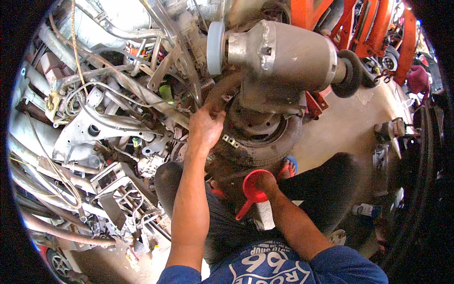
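Along the left side, scrap heap: jumbled metal pipes, rods and brackets (156,75), with a pale flat metal arm (78,130) among them.
Left hand (206,130): fingers curled around the near end of a curved brown part (228,88), left of the grinder.
Grinder (295,57): grey-brown body, a pale grey wheel (216,47) at its left end and a dark wheel (350,74) at its right; underneath sits a round base with a toothed rim (289,147).
Red dipper (251,190): between the knees, near the base, handle pointing down and left.
Right hand (268,183): at the dipper's right rim, fingers hidden, so I cannot tell whether it grips.
Orange frame (305,14): upper right, behind the grinder.
Bottle (365,209): lying right of the right knee.
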Available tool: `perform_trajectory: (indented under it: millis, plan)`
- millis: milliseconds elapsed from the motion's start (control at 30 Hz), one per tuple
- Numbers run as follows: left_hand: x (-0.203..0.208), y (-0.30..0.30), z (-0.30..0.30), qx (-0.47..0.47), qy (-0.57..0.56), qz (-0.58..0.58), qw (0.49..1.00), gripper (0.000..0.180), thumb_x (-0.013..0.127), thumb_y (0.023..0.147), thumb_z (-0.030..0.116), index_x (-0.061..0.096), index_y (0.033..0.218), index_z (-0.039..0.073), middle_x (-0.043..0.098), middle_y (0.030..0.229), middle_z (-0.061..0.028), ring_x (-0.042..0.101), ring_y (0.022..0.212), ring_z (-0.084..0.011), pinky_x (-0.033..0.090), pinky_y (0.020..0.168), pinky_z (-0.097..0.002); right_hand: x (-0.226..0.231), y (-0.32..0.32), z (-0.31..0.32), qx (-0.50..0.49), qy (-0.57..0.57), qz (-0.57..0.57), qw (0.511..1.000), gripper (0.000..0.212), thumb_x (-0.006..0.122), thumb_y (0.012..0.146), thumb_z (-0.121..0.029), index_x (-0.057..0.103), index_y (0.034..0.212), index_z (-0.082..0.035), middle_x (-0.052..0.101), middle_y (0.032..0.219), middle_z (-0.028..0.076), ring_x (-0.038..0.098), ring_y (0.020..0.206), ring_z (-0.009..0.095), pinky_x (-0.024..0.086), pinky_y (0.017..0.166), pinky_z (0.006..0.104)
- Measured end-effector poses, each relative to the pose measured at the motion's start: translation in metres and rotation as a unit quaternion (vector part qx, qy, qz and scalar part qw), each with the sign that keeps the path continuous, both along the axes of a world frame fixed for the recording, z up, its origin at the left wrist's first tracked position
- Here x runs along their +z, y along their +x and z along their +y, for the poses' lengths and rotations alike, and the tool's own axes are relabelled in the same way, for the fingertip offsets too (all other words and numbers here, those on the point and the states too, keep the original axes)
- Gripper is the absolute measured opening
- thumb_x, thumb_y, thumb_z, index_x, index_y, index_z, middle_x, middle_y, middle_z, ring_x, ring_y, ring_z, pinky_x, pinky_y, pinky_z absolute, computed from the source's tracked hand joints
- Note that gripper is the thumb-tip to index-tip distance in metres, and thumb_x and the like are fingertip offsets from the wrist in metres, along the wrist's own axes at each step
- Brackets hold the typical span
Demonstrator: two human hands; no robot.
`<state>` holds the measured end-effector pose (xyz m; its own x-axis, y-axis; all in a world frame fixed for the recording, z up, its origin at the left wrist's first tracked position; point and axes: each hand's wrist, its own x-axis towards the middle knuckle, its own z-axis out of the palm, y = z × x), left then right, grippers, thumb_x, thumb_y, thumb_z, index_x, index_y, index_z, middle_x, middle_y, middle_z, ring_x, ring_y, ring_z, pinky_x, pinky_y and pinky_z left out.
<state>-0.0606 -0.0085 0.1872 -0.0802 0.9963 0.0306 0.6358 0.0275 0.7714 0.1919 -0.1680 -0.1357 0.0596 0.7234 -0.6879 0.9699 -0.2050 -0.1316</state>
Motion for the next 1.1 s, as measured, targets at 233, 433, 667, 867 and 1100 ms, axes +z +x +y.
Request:
perform_trajectory:
  millis: [233, 433, 667, 867, 1100]
  plan:
    - [-0.013, 0.002, -0.007, -0.046, 0.002, 0.011, 0.999, 0.029, 0.072, 0.087, 0.028, 0.075, 0.103, 0.004, 0.073, 0.098, -0.0251, 0.069, 0.099, -0.0413, 0.053, 0.089, -0.0467, 0.056, 0.050, 0.077, 0.061, 0.319, 0.030, 0.945, 0.021, 0.069, 0.081, -0.021, 0.071, 0.089, -0.002, 0.072, 0.084, 0.016, 0.070, 0.084, 0.038, 0.056, 0.077, 0.0489]
    - [-0.011, -0.006, -0.017, -0.080, -0.053, 0.037, 0.995, 0.039, 0.073, 0.086, 0.029, 0.071, 0.112, 0.000, 0.074, 0.104, -0.0224, 0.072, 0.096, -0.0376, 0.054, 0.090, -0.0457, 0.162, -0.005, 0.102, -0.217, 0.340, 0.330, 0.853, 0.030, 0.078, 0.080, -0.013, 0.071, 0.104, 0.005, 0.075, 0.093, 0.012, 0.070, 0.084, 0.026, 0.054, 0.079, 0.0386]
    - [0.002, -0.007, -0.023, -0.131, -0.115, -0.302, 0.937, 0.029, 0.073, 0.091, 0.016, 0.073, 0.114, -0.001, 0.076, 0.095, -0.0095, 0.071, 0.078, -0.0149, 0.057, 0.073, -0.0286, 0.295, -0.075, 0.117, -0.315, 0.300, 0.640, 0.633, 0.026, 0.075, 0.087, -0.002, 0.070, 0.112, 0.002, 0.074, 0.105, 0.008, 0.066, 0.095, 0.016, 0.053, 0.090, 0.0306]
    - [0.021, -0.004, -0.026, -0.120, 0.011, -0.319, 0.940, 0.026, 0.078, 0.087, 0.009, 0.074, 0.111, 0.001, 0.073, 0.093, -0.0026, 0.064, 0.083, -0.0085, 0.052, 0.076, -0.0247, 0.321, -0.087, 0.124, -0.268, 0.307, 0.666, 0.625, 0.026, 0.079, 0.087, -0.008, 0.072, 0.110, 0.001, 0.074, 0.105, 0.007, 0.066, 0.095, 0.016, 0.052, 0.090, 0.0304]
    - [0.025, 0.001, -0.022, -0.093, 0.004, -0.356, 0.930, 0.018, 0.076, 0.088, 0.008, 0.076, 0.105, 0.001, 0.073, 0.095, -0.0018, 0.064, 0.085, -0.0093, 0.051, 0.080, -0.0249, 0.317, -0.088, 0.134, -0.236, 0.334, 0.641, 0.649, 0.022, 0.075, 0.091, -0.010, 0.074, 0.112, -0.001, 0.074, 0.100, 0.004, 0.065, 0.090, 0.013, 0.053, 0.081, 0.0276]
